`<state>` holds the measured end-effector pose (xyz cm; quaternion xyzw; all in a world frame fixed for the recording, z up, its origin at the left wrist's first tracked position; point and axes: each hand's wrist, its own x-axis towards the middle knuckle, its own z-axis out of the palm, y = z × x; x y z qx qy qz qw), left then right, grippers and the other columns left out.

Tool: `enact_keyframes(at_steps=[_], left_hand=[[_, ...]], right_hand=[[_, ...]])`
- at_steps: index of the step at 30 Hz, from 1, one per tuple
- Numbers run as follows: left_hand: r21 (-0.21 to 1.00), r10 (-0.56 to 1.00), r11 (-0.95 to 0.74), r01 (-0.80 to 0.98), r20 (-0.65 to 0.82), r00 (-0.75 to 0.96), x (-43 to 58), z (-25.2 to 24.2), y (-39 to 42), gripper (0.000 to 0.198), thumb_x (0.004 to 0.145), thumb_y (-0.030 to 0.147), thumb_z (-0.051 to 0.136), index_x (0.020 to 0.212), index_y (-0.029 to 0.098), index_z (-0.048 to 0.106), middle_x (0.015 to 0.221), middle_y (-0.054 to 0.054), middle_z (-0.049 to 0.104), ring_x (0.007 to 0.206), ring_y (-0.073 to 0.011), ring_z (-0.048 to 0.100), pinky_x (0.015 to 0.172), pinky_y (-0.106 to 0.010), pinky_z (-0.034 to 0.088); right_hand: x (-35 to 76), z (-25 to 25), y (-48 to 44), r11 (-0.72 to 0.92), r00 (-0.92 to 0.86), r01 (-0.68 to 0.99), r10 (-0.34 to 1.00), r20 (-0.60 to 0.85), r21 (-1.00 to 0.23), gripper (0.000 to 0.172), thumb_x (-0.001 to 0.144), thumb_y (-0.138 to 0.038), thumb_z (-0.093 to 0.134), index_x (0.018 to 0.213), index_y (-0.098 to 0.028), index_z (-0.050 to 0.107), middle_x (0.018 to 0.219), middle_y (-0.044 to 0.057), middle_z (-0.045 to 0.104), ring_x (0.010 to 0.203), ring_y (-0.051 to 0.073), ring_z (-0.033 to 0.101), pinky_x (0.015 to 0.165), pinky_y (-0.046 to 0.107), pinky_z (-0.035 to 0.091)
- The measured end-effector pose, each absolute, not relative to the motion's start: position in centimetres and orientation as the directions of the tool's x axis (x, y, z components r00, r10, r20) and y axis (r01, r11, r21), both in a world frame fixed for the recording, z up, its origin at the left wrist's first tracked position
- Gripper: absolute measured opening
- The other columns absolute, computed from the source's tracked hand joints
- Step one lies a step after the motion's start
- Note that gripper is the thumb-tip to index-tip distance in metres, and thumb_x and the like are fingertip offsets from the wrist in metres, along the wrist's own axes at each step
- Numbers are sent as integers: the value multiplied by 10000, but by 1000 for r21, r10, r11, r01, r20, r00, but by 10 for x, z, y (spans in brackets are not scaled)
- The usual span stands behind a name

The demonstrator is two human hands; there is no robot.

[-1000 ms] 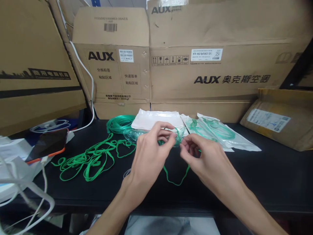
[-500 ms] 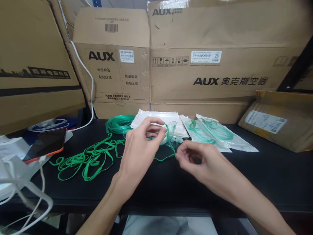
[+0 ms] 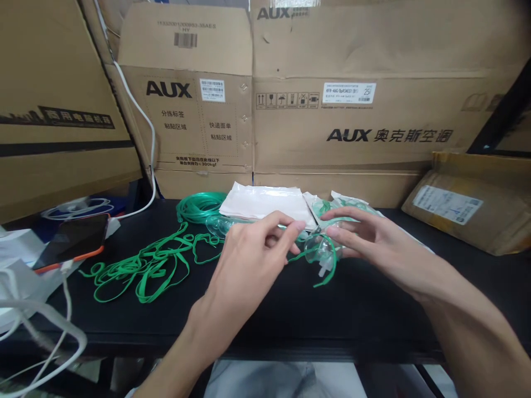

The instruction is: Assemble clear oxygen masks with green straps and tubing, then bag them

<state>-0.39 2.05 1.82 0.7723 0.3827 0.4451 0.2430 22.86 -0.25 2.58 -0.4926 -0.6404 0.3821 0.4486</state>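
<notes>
A clear plastic oxygen mask point(image 3: 318, 252) is held just above the black table by my right hand point(image 3: 375, 240), with thumb and fingers at its rim. A thin green strap point(image 3: 334, 260) runs through the mask's edge, and its loose end curls down in front. My left hand point(image 3: 255, 257) is closed in a pinch to the left of the mask. From under its fingers the strap stretches toward the mask; the fingertips partly hide the grip. Another clear plastic piece point(image 3: 222, 225) lies behind my left hand, mostly covered.
Loose green straps point(image 3: 145, 265) lie tangled at left, below coiled green tubing point(image 3: 201, 207). White packets point(image 3: 265, 202) lie at the back. A phone point(image 3: 78, 237) and white cables are at far left. A taped carton point(image 3: 452, 202) sits at right; large cardboard boxes point(image 3: 352, 55) line the back.
My right hand has moved up and right and now grips the mask, which has come rightward out from behind my left hand. My left hand has shifted slightly right and lower.
</notes>
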Motion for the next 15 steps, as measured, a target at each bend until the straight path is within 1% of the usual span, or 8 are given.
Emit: enact_keyframes(at_steps=[1,3,5,7,9,11,13,15], left_hand=[[660,801,-599,454,511,313,-5,17,23,249,1077,430,618,941,274,757,795,65,782,701,-152,726,705,-271,520],[534,786,-610,585,499,364,-6,11,27,240,1089,389,602,979,262,774,972,26,801,894,-204,743,828,-323,504],[444,786,-611,655,435,439,-4,3,30,212,1085,378,615,1106,249,783,1163,-19,777,1071,-259,721,936,-371,484],[400,797,-602,690,344,496,-2,-5,32,260,1088,387,610,1208,227,776,1248,-60,738,1124,-292,705,975,-406,474],[387,795,-606,695,270,542,0,-10,32,277,1084,399,614,1211,222,786,1228,-68,732,1134,-306,701,971,-416,472],[411,774,-626,663,220,594,2,-11,32,273,1069,445,636,1138,241,804,1173,-46,742,1136,-303,700,941,-404,473],[452,760,-628,633,182,624,2,-9,30,303,1053,515,643,1060,261,808,1120,-21,749,1087,-286,706,890,-389,471],[474,766,-618,628,182,617,4,-6,27,341,1056,558,620,1018,270,799,1095,-8,747,1027,-269,704,864,-384,462]], right_hand=[[235,26,-3,220,-96,337,975,199,-916,517,896,-535,849,1297,-250,692,1015,44,807,973,259,777,903,421,648],[247,29,-4,216,-77,411,976,202,-886,501,895,-503,860,1318,-276,717,1056,35,820,1004,252,773,920,389,632],[258,33,-7,221,-92,450,975,202,-865,428,896,-485,862,1263,-285,773,1109,31,835,1068,257,774,972,364,613],[266,38,-12,231,-140,478,973,186,-848,357,892,-482,862,1189,-288,826,1151,30,845,1108,274,778,1007,360,608],[272,41,-17,237,-218,511,965,142,-826,352,881,-486,863,1178,-298,844,1149,31,851,1074,296,793,962,374,638],[277,44,-23,260,-317,568,945,84,-781,379,869,-480,869,1210,-319,840,1136,32,850,1017,308,806,862,375,669],[279,46,-29,308,-401,633,915,40,-710,371,872,-480,862,1219,-348,842,1123,27,846,979,303,809,780,354,675],[277,48,-33,359,-447,674,894,31,-646,342,884,-488,848,1205,-370,851,1104,22,843,949,295,808,723,330,671]])
